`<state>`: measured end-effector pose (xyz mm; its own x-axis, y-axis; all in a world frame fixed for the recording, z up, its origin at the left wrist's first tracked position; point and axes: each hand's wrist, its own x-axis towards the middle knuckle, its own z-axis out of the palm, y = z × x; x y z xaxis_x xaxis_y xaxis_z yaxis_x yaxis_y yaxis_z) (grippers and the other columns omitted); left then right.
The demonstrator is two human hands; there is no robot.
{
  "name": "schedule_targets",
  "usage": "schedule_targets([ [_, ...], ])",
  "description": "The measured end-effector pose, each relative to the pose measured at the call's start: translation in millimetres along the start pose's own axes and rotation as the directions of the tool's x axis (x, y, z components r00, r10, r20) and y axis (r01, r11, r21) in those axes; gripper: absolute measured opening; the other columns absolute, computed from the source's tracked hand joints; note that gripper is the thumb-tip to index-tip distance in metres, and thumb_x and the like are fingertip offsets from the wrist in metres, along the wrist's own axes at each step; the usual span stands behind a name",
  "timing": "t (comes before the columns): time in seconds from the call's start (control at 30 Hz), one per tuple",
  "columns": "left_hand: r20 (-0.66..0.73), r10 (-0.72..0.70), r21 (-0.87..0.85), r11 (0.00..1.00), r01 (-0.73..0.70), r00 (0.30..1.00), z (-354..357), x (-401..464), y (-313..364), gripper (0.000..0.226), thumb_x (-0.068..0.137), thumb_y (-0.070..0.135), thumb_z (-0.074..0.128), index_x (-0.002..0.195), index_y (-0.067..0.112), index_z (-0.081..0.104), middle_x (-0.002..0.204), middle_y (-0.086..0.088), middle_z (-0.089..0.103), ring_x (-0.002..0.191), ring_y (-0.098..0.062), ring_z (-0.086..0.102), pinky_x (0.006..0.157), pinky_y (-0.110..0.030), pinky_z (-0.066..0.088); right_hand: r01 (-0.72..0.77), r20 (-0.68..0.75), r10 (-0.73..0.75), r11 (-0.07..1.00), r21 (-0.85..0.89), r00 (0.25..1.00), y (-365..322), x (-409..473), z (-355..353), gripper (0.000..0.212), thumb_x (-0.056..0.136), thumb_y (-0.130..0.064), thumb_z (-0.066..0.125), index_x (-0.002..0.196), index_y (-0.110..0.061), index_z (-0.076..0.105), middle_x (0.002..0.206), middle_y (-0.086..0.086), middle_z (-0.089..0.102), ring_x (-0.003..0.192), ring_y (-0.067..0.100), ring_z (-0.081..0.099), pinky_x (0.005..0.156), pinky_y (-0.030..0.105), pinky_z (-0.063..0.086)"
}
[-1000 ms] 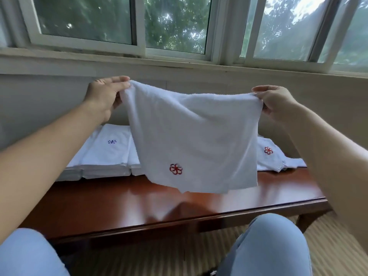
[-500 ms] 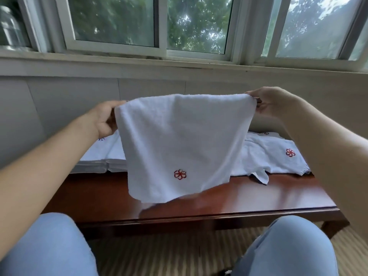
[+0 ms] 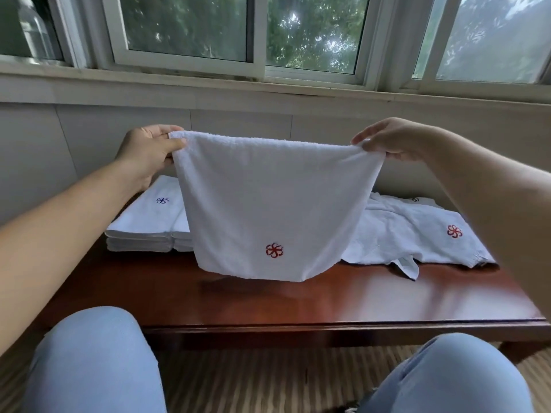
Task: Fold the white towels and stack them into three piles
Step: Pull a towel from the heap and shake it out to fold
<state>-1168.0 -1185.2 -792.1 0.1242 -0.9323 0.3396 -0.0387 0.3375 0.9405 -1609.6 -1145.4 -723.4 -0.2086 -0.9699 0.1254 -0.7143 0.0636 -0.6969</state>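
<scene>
Windows [image 3: 185,28] run across the back wall, trees outside, grey sill and panelling under them. Below that I see the worktop [image 3: 268,305]: dark red-brown glossy wood, long, low, its front edge just past the person's knees [image 3: 95,359] in light blue jeans. Striped floor covering under it.

Using the worktop as reference from here on.

Held towel [image 3: 268,204]: white, spread flat and hanging above the worktop's middle, top edge stretched level, bottom edge just over the surface; I can't tell if it touches. Red flower emblem [image 3: 274,250] near its lower centre.

Loose towels [image 3: 417,234]: rumpled white heap at the worktop's back right, unfolded, one corner flopping toward the front edge. Red emblem on the top one, a dark emblem partly visible further back.

Folded stacks [image 3: 143,231]: at the worktop's back left, two neat piles side by side, touching; the right one is mostly hidden behind the held towel. Blue emblem [image 3: 162,200] on top of the left pile.

Left hand [image 3: 149,150]: above the worktop's left half, thumb and fingers pinching the held towel's top left corner.

Right hand [image 3: 390,140]: above the right half, fingertips pinching the top right corner.
</scene>
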Motion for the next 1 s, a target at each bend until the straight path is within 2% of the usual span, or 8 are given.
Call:
schedule_targets([
  [0.13, -0.014, 0.065, 0.115, 0.991, -0.063, 0.998, -7.5, -4.7, -4.8, 0.014, 0.092, 0.003, 0.071, 0.094, 0.018, 0.072, 0.090, 0.001, 0.074, 0.073, -0.004, 0.070, 0.066, -0.018, 0.058, -0.111, 0.212, 0.077, 0.982, 0.154, 0.974, -5.0, 5.4, 3.0, 0.021, 0.096, -0.002, 0.060, 0.113, -0.004, 0.074, 0.104, 0.005, 0.078, 0.085, 0.012, 0.075, 0.069, 0.023, 0.060],
  [0.23, -0.068, 0.091, 0.135, 0.988, -0.081, 0.994, -14.0, -6.1, -6.0, 0.014, 0.091, 0.003, 0.071, 0.098, 0.015, 0.072, 0.088, 0.003, 0.074, 0.066, 0.002, 0.070, 0.058, -0.012, 0.053, -0.243, 0.520, 0.114, 0.952, 0.187, 0.846, -8.8, 2.5, -2.3, 0.037, 0.096, -0.006, 0.052, 0.131, 0.003, 0.062, 0.125, 0.014, 0.071, 0.116, 0.024, 0.068, 0.092, 0.031, 0.054],
  [0.3, -0.097, 0.106, 0.148, 0.985, -0.091, 0.990, -18.4, -4.3, -6.1, 0.014, 0.091, 0.004, 0.073, 0.096, 0.018, 0.072, 0.087, 0.006, 0.074, 0.066, 0.004, 0.069, 0.058, -0.011, 0.052, -0.175, 0.564, 0.102, 0.982, 0.077, 0.820, -13.8, 0.2, -1.0, 0.042, 0.090, 0.003, 0.051, 0.129, -0.002, 0.065, 0.125, 0.011, 0.072, 0.115, 0.023, 0.069, 0.088, 0.027, 0.055],
  [0.4, -0.115, 0.124, 0.204, 0.974, -0.098, 0.986, -23.5, -0.8, -7.4, 0.015, 0.090, 0.008, 0.074, 0.091, 0.023, 0.073, 0.087, 0.008, 0.075, 0.068, 0.005, 0.069, 0.057, -0.010, 0.051, -0.060, 0.314, 0.071, 0.997, -0.044, 0.947, -12.2, 8.1, 10.4, 0.031, 0.087, 0.006, 0.064, 0.118, 0.002, 0.070, 0.103, 0.007, 0.074, 0.088, 0.018, 0.070, 0.072, 0.020, 0.054],
  [0.5, -0.137, 0.119, 0.243, 0.966, -0.084, 0.983, -32.4, 3.1, -10.5, 0.015, 0.089, 0.012, 0.075, 0.087, 0.027, 0.073, 0.090, 0.008, 0.077, 0.075, 0.002, 0.070, 0.063, -0.017, 0.053, 0.043, 0.080, -0.020, 0.954, -0.298, 0.997, -4.4, 15.3, 15.0, 0.025, 0.089, -0.018, 0.075, 0.099, 0.004, 0.071, 0.075, 0.008, 0.054, 0.066, 0.020, 0.048, 0.061, 0.027, 0.039],
  [0.6, -0.130, 0.126, 0.299, 0.951, -0.082, 0.983, -40.4, 4.7, -13.8, 0.012, 0.089, 0.019, 0.077, 0.088, 0.030, 0.073, 0.094, 0.007, 0.076, 0.087, -0.009, 0.069, 0.075, -0.026, 0.053, 0.095, 0.001, -0.101, 0.938, -0.335, 0.995, 0.8, 13.4, 18.0, 0.021, 0.092, -0.022, 0.071, 0.080, -0.004, 0.069, 0.065, 0.005, 0.053, 0.062, 0.022, 0.046, 0.060, 0.030, 0.035],
  [0.83, -0.162, 0.248, 0.313, 0.931, -0.188, 0.955, -35.7, -8.0, -10.7, 0.011, 0.086, 0.029, 0.079, 0.084, 0.033, 0.069, 0.083, 0.012, 0.062, 0.078, -0.005, 0.058, 0.080, -0.026, 0.048, 0.208, -0.093, -0.261, 0.901, -0.380, 0.961, 6.9, -4.2, 20.5, 0.025, 0.100, -0.023, 0.057, 0.088, -0.002, 0.062, 0.086, 0.016, 0.055, 0.075, 0.026, 0.048, 0.061, 0.031, 0.034],
  [1.0, -0.079, 0.366, 0.351, 0.881, -0.318, 0.927, -35.5, -26.7, -4.3, 0.022, 0.095, 0.022, 0.069, 0.087, 0.038, 0.057, 0.078, 0.008, 0.063, 0.076, -0.011, 0.060, 0.081, -0.031, 0.048, 0.330, -0.242, -0.350, 0.936, -0.121, 0.905, 22.5, -29.0, 17.6, 0.016, 0.096, -0.014, 0.056, 0.098, -0.028, 0.064, 0.061, 0.003, 0.055, 0.050, 0.014, 0.050, 0.053, 0.023, 0.040],
])
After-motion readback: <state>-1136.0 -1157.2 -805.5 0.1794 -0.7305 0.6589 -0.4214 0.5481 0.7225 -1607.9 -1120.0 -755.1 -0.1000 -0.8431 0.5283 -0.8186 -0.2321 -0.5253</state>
